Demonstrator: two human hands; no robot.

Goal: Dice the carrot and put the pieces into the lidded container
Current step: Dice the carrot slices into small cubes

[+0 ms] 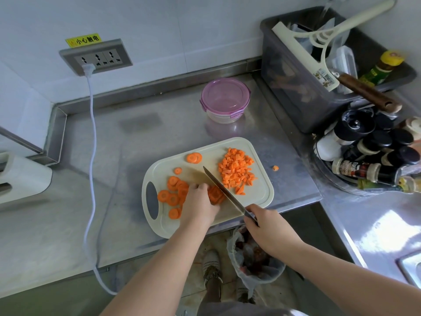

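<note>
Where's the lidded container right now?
In the head view the lidded container stands on the steel counter beyond the cutting board, lid on, just left of the grey bin.

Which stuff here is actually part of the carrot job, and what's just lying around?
Job: knife in right hand; left hand holding carrot slices; diced carrot; cutting board; lidded container.

Lying about: spice bottles; grey bin; squeegee; power cable.
</note>
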